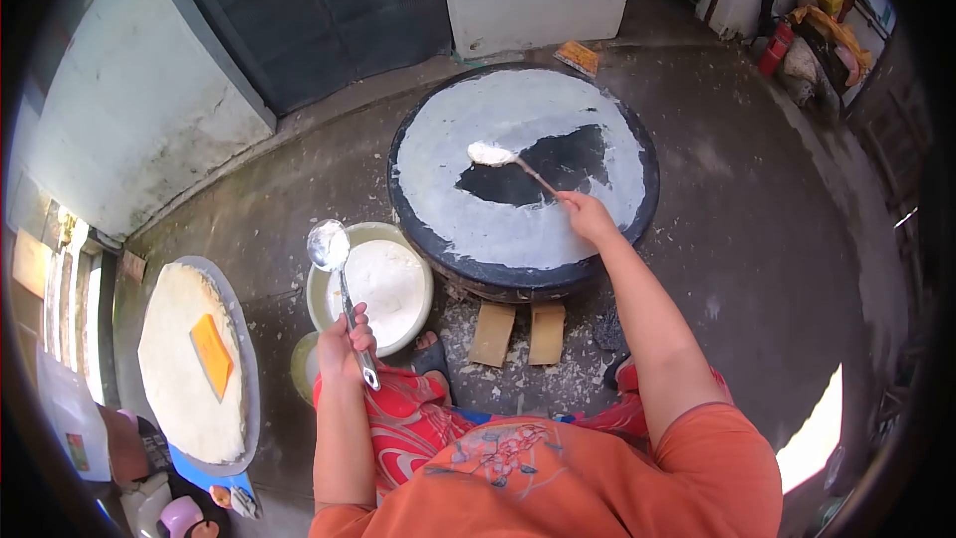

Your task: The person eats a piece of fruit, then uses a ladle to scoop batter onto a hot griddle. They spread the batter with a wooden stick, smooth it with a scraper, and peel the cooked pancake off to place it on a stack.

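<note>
Clasping two utensils by their handles: one metal ladle in the left hand, one white-smeared spoon in the right hand, over one black griddle. Facing one pale layer there, thin and ragged around a dark gap. Sitting near one bowl containing white mixture.

food-prep wkshp: lg round griddle, batter bowl, concrete flr
</note>
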`<state>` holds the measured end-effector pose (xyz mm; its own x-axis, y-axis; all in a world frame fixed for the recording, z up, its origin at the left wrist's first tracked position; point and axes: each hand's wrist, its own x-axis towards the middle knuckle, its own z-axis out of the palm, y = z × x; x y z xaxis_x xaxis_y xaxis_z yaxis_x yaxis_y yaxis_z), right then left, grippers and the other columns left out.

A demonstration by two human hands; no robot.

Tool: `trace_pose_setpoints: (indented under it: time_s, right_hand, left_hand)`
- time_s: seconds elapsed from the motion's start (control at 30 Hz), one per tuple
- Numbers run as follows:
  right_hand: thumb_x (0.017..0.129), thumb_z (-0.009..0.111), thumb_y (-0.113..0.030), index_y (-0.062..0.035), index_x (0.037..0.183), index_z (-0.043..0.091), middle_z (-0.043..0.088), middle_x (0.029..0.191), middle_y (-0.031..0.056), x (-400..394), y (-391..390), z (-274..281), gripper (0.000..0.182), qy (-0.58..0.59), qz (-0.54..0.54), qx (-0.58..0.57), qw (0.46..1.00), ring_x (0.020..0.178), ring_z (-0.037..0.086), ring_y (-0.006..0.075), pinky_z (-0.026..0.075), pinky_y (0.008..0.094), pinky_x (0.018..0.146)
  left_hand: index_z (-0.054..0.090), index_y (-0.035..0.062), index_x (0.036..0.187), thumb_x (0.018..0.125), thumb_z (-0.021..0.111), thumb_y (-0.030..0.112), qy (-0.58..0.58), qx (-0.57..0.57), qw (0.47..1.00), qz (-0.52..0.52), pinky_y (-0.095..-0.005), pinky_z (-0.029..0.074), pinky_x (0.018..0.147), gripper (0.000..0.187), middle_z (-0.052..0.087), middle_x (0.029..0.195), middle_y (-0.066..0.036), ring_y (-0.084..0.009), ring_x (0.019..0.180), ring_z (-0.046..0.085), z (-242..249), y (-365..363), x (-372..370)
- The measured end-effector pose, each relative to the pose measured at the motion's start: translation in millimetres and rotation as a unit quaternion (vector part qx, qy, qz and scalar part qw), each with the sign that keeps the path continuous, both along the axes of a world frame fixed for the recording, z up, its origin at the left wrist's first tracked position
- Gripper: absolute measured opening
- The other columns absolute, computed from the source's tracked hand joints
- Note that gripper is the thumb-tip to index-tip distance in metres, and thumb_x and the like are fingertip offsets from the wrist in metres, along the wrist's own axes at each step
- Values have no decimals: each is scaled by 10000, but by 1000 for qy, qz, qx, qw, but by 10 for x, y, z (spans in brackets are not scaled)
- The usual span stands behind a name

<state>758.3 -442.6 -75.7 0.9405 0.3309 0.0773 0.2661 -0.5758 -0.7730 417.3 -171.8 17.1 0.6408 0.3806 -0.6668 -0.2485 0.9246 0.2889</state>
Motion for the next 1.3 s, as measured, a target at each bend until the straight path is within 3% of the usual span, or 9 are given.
trace_pose_setpoints:
  time_s: [0.2, 0.37, 0.47, 0.7, 0.83, 0.9, 1.07, 1.23, 1.3]
  right_hand:
    - [800, 546, -204, -192, 1044, 627, 623, 1004, 87, -272, -145, 1047, 258, 59, 147, -210, 965, 933, 581, 241, 464, 343, 784]
    - [719, 541, -89, -129, 1081, 584, 567, 818, 65, -723, -110, 789, 367, -286, -19, -176, 942, 763, 564, 272, 472, 391, 647]
    - [693, 526, -56, -93, 1112, 548, 519, 773, 47, -1181, 255, 414, 421, -350, 84, -172, 917, 665, 531, 240, 455, 372, 560]
    - [714, 540, -101, -102, 1076, 561, 544, 805, 49, -1032, 234, 236, 362, -304, 21, -319, 898, 672, 559, 235, 465, 366, 555]
    - [682, 570, -92, -99, 1084, 555, 539, 809, 69, -1084, 218, 358, 402, -155, -67, -200, 965, 692, 570, 259, 479, 390, 595]
    - [651, 585, -79, -96, 1090, 548, 531, 806, 86, -1373, 246, 320, 441, -220, 60, -126, 965, 697, 570, 272, 481, 408, 628]
    - [692, 563, -82, -85, 1073, 549, 535, 799, 77, -905, -52, 220, 382, -273, -21, -295, 916, 667, 570, 270, 484, 365, 589]
    - [702, 512, -37, -117, 1078, 544, 570, 909, 137, -982, 13, 451, 386, -93, -96, -134, 982, 812, 577, 362, 471, 450, 674]
    - [687, 549, -57, -105, 1073, 538, 547, 833, 101, -1135, -24, 288, 389, -222, 35, -181, 957, 734, 586, 286, 484, 407, 624]
  left_hand:
    - [432, -56, 1035, 945, 286, 200, -5, -4, 1000, 3, -187, 319, 392, 308, 451, 754, -62, -84, 511, 368, 4, 16, -43]
    - [435, -60, 1035, 942, 292, 198, -2, 4, 1000, 2, -191, 322, 399, 310, 451, 752, -60, -85, 512, 367, -26, 39, -61]
    - [438, -63, 1037, 942, 295, 199, -3, -8, 1000, -3, -190, 321, 405, 313, 451, 753, -59, -86, 516, 370, -6, 41, -51]
    - [439, -61, 1046, 945, 300, 224, -12, -22, 1000, -8, -195, 322, 412, 333, 452, 756, -55, -85, 524, 374, -64, 96, -110]
    - [437, -55, 1055, 947, 292, 231, -18, -18, 1000, -6, -196, 320, 409, 339, 452, 757, -53, -85, 519, 373, -98, 127, -133]
    - [439, -53, 1055, 948, 289, 232, -16, -22, 1000, -8, -197, 319, 406, 340, 453, 753, -52, -85, 515, 372, -77, 123, -116]
    - [443, -50, 1050, 947, 287, 229, -13, -46, 999, -8, -200, 317, 397, 335, 453, 743, -47, -84, 508, 369, -40, 97, -104]
    - [446, -53, 1040, 941, 299, 204, -5, -25, 1000, -1, -196, 320, 392, 312, 456, 738, -50, -83, 497, 370, -73, 127, -93]
    - [445, -55, 1040, 938, 310, 191, -4, -22, 1000, -1, -195, 325, 390, 299, 457, 737, -56, -85, 494, 372, -96, 123, -81]
